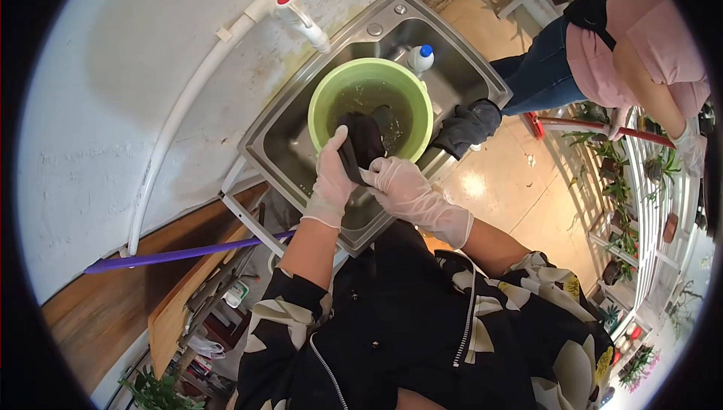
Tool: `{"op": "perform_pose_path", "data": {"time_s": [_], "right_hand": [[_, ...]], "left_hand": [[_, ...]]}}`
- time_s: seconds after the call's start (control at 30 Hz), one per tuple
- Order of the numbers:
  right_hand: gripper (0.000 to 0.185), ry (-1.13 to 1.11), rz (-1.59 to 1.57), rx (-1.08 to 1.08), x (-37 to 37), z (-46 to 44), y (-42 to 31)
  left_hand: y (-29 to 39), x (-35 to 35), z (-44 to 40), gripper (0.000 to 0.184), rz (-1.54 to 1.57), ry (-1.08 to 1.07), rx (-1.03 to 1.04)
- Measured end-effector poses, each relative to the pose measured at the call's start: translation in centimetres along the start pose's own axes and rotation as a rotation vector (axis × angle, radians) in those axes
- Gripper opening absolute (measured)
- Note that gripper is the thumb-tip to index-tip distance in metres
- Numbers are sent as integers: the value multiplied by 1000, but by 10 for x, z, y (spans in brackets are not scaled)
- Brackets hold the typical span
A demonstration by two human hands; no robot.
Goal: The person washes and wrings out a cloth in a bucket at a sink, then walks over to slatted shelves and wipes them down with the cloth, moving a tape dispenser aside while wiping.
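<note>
A dark, wet cloth [363, 139] hangs between my two gloved hands over the near rim of a green basin [318, 101]. Its far part dips into the murky water [388, 94]. My left hand [334, 180] grips the cloth's left edge, thumb on top. Closed on its near right edge is my right hand [403, 188], in a thin whitish glove. The exact kind of garment or rag cannot be made out. The basin stands in a stainless steel sink [279, 139].
A white bottle with a blue cap [421, 57] stands in the sink behind the basin. Dark grey cloth [467, 128] drapes over the sink's right rim. A white tap [305, 24] juts from the wall. At right, another person [557, 56] holds a red pole [640, 133] near plant shelves.
</note>
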State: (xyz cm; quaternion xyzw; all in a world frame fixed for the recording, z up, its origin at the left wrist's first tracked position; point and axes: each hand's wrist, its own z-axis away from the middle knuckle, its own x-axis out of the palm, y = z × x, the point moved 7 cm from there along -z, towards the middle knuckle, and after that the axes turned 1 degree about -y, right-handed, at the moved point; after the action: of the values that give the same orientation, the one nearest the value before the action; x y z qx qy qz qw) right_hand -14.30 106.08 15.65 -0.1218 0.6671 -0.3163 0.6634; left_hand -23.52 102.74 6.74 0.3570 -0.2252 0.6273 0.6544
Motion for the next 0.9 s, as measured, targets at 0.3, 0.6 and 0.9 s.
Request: {"op": "perform_pose_path", "data": {"time_s": [0.3, 0.6, 0.9], "right_hand": [[60, 161, -265, 261, -16, 36, 95], [64, 114, 139, 918, -4, 105, 210], [33, 851, -1163, 934, -21, 134, 264]], "left_hand": [[-3, -23, -20, 55, -20, 128, -74], [-13, -57, -41, 69, -233, 410, -116], [-22, -39, -32, 77, -422, 398, -123]]}}
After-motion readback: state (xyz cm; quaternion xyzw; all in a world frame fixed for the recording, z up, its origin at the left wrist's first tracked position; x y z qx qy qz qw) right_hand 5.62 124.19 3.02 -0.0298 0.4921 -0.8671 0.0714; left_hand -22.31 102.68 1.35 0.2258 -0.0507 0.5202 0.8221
